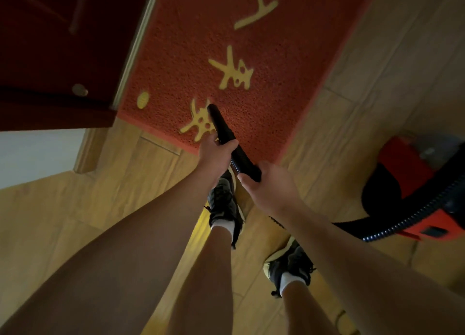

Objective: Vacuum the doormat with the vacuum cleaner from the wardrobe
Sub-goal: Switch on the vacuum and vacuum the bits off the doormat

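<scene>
Two black shoes with white socks stand on the wooden floor below me, the left one ahead of the right and just short of the mat's near edge. Above them both hands are on the suction tube. My right hand wraps its fingers round the near end of the black nozzle, where the ribbed hose joins it. My left hand grips the same nozzle further along, thumb over the top and fingers curled beneath it.

From the right hand the hose passes under that forearm and swings out to the right, to the red and black vacuum cleaner sitting on the floor beside the mat. The nozzle slants down and away from me; its tip rests on the red doormat near the near left corner, right at a yellow character — one of several printed in a row along the mat. The doormat lies flat on the floor, its left edge along the threshold of a dark red door. A strip of white wall shows below the door.
</scene>
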{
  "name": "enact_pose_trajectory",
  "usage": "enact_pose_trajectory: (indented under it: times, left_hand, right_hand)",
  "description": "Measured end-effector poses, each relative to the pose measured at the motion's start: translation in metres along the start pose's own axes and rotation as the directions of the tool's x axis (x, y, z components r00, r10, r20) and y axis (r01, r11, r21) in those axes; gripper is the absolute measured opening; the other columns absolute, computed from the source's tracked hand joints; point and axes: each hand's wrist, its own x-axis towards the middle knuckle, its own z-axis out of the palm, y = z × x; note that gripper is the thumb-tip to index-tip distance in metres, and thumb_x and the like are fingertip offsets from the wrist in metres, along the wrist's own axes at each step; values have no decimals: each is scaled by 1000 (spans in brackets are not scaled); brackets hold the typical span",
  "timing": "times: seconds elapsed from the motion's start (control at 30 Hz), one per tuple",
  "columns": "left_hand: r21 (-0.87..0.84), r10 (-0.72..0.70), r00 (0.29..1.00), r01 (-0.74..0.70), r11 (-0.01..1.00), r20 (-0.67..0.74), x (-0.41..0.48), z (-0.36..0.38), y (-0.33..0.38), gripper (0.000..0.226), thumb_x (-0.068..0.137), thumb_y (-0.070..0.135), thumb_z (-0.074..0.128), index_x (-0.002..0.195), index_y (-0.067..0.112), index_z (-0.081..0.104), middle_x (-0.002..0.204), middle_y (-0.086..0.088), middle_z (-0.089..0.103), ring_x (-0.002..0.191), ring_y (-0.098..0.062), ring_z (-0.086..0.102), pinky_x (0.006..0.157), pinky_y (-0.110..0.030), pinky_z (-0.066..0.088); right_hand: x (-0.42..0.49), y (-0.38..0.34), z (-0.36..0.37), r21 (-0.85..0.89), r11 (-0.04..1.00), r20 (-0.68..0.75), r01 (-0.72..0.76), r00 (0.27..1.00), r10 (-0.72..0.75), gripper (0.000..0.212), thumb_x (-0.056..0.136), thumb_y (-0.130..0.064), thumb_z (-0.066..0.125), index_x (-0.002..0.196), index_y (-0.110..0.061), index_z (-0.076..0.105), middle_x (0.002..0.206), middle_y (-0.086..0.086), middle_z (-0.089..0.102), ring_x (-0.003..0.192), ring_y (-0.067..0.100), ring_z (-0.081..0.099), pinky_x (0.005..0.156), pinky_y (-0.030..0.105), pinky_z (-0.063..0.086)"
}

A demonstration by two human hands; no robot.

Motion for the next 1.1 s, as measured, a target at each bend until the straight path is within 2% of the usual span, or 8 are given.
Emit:
enact_pose_trajectory:
  times: [0.1, 0.27, 0.4, 0.57, 0.7, 0.83, 0.97, 1.1]
  left_hand:
    - [-33, 3, 1000, -3, 999, 6, -12, 15, -5, 25, 94, 25, 70, 117, 18, 66, 112, -4, 69, 103, -25, 68, 93, -51, 58]
    - [-41, 25, 1000, -24, 999, 10, -30, 39, -11, 23, 92, 24, 71, 114, 18, 68, 108, -3, 72, 99, -22, 69, 91, -48, 59]
    - [-40, 46, 999, -45, 998, 15, -44, 58, -15, 28, 93, 21, 71, 120, 15, 67, 111, -3, 71, 104, -25, 69, 85, -42, 59]
    - [-44, 59, 998, -57, 997, 34, -65, 82, -21, 30, 92, 14, 73, 121, 13, 65, 112, -3, 72, 101, -21, 70, 86, -38, 60]
    - [-24, 82, 995, -81, 996, 53, -84, 103, -30, 31, 92, 11, 73, 121, 10, 63, 113, -7, 70, 100, -20, 70, 82, -33, 59]
    - [4, 104, 993, -104, 995, 55, -100, 126, -44, 29, 90, 11, 74, 115, 19, 61, 112, -5, 71, 102, -21, 70, 89, -40, 59]
    - [29, 111, 991, -114, 993, 69, -117, 149, -59, 31, 87, 9, 75, 116, 17, 65, 112, -6, 73, 104, -23, 71, 98, -49, 56]
    - [58, 110, 990, -115, 992, 89, -134, 170, -72, 36, 82, 13, 79, 116, 17, 66, 113, -6, 73, 106, -24, 71, 99, -51, 55]
  right_hand:
    - [-14, 15, -5, 7, 1000, -13, 3, 1000, -2, 34, 93, -48, 61, 87, -15, 58, 67, -1, 58, 57, 18, 57, 49, 33, 44]
    - [-34, 39, -13, -9, 1000, -57, 16, 998, -17, 32, 94, -47, 60, 91, -15, 59, 70, 1, 61, 64, 21, 62, 56, 38, 51]
    - [-48, 59, -16, 6, 1000, -76, 16, 997, -16, 33, 94, -48, 60, 91, -16, 61, 72, 0, 63, 63, 19, 62, 55, 38, 51]
    - [-70, 88, -22, 41, 999, -81, 15, 997, -12, 26, 96, -46, 59, 92, -21, 55, 68, -7, 57, 57, 10, 55, 46, 26, 33]
    - [-89, 114, -27, 74, 997, -83, 2, 997, 4, 24, 95, -46, 60, 89, -23, 54, 67, -7, 56, 56, 8, 54, 46, 24, 32]
    - [-108, 143, -30, 97, 995, -65, 20, 998, -14, 23, 95, -46, 60, 86, -26, 52, 66, -7, 56, 53, 9, 53, 46, 25, 35]
    - [-129, 172, -35, 114, 993, -56, 19, 998, -12, 26, 95, -47, 59, 88, -22, 57, 67, -4, 59, 55, 14, 56, 49, 31, 42]
    - [-149, 201, -38, 98, 995, -60, 16, 998, -10, 24, 95, -48, 59, 93, -25, 59, 69, -7, 59, 56, 9, 56, 49, 26, 39]
